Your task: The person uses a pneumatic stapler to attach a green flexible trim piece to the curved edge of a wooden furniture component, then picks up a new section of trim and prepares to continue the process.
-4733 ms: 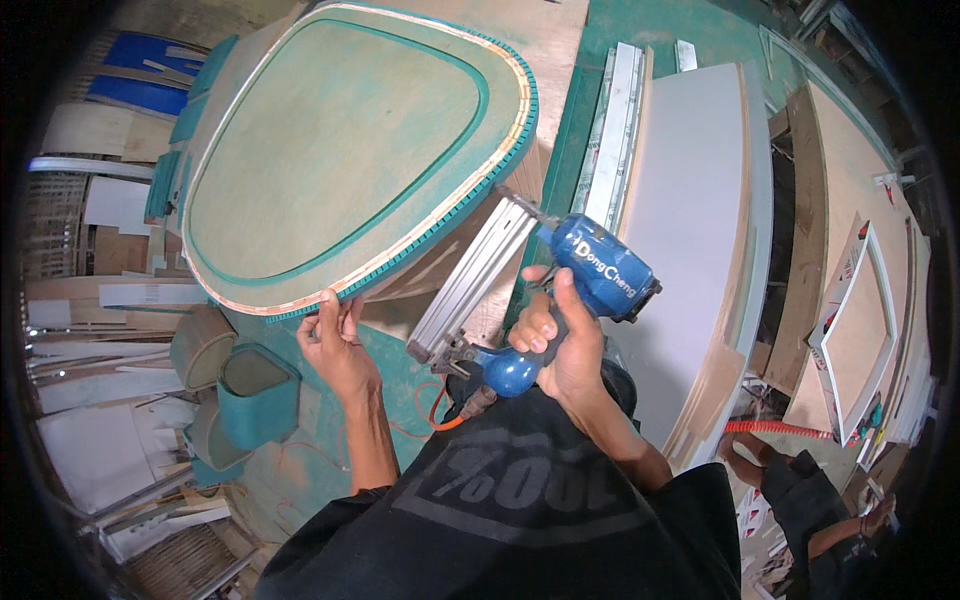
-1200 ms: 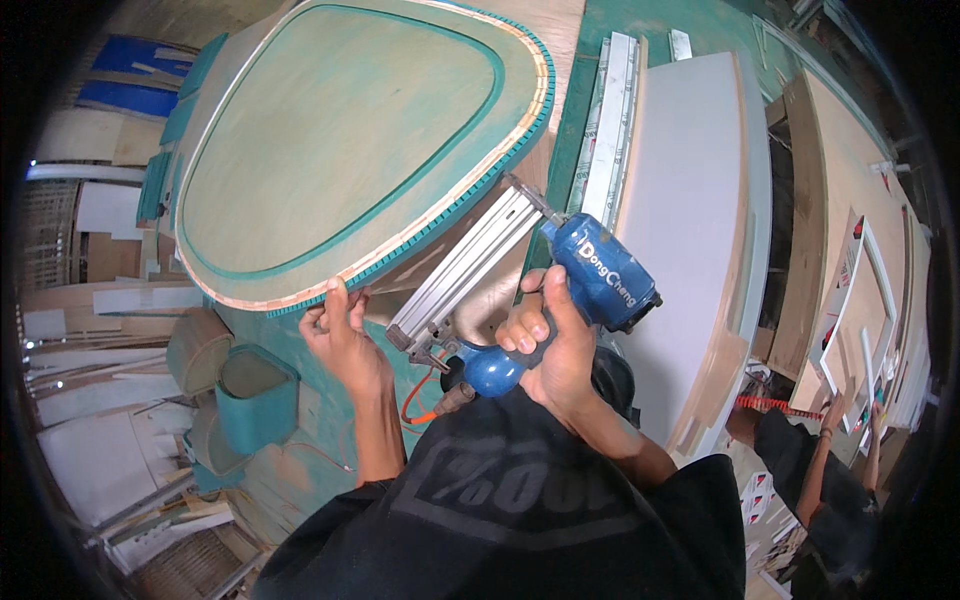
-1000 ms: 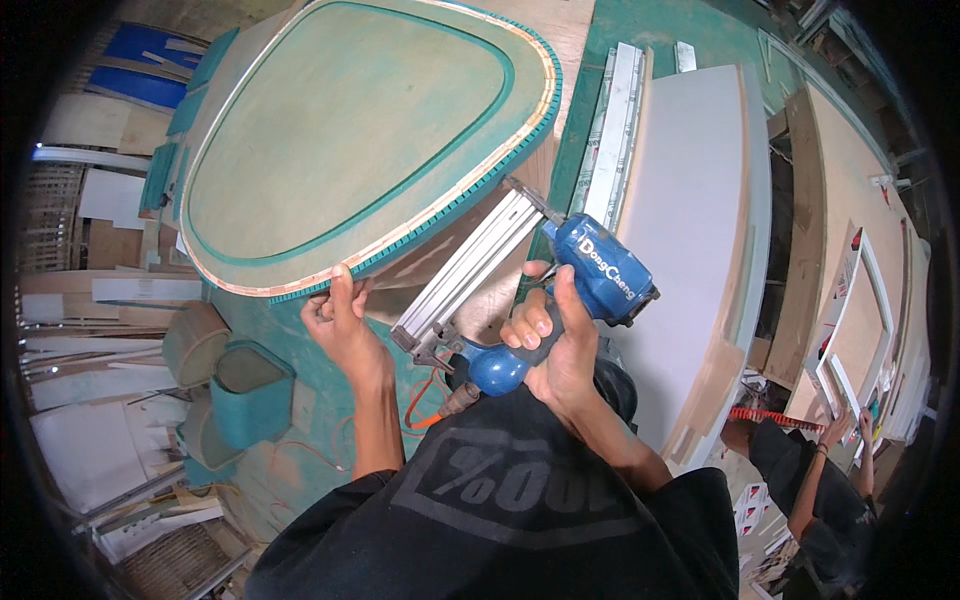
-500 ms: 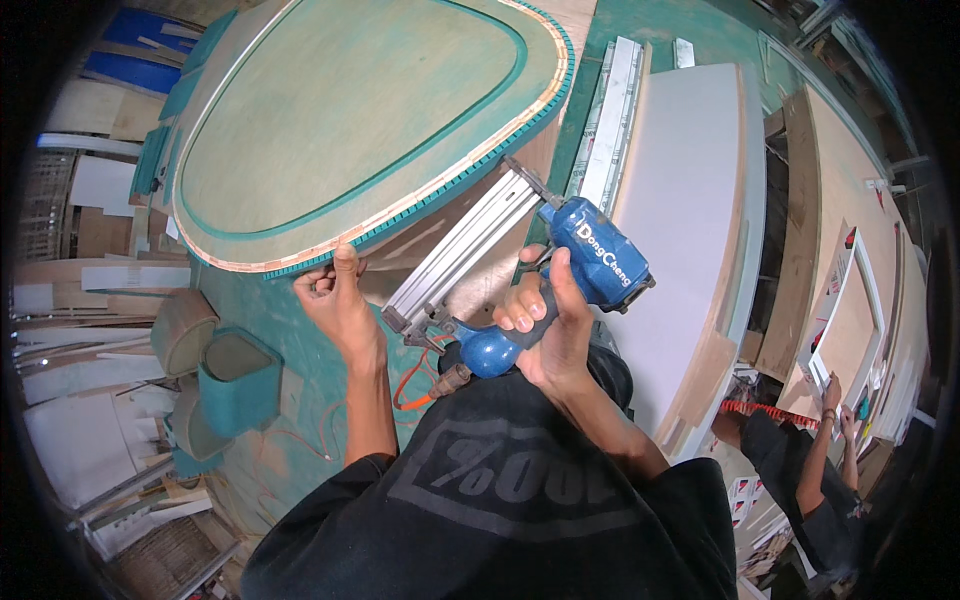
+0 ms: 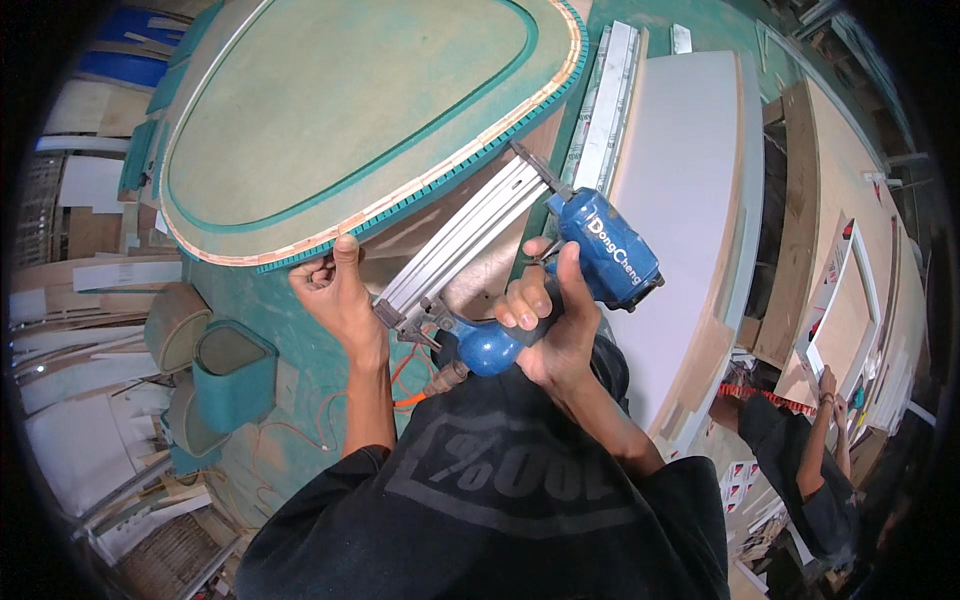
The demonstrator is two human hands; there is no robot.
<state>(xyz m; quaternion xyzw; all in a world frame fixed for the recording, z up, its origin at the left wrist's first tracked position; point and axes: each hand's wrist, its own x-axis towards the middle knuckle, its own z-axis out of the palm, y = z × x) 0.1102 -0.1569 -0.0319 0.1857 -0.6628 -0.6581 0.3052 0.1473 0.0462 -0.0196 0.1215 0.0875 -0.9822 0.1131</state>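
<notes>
A large rounded panel (image 5: 340, 120), pale green with a darker green inset line, fills the upper left. Along its rim runs a pale wood edge with a green notched strip (image 5: 440, 186) against it. My left hand (image 5: 340, 300) pinches the strip at the near rim, thumb on top and fingers curled beneath. In my right hand (image 5: 560, 335) is a blue pneumatic nail gun (image 5: 612, 245), its silver magazine (image 5: 465, 235) slanting down toward my left wrist. The gun's nose meets or nearly touches the notched strip; I cannot tell which. An orange air hose (image 5: 410, 401) joins its handle.
Green rounded hollow forms (image 5: 235, 385) stand on the floor at left, near stacked boards (image 5: 95, 275). To the right lie a long grey-white panel (image 5: 680, 220) and foil-wrapped strips (image 5: 605, 100). At far right another person (image 5: 800, 465) handles a white-edged frame (image 5: 845, 300).
The panel sits slightly farther left and higher in view. The nail gun has shifted a little to the right, and its nose stays by the rim. My left hand keeps its pinch.
</notes>
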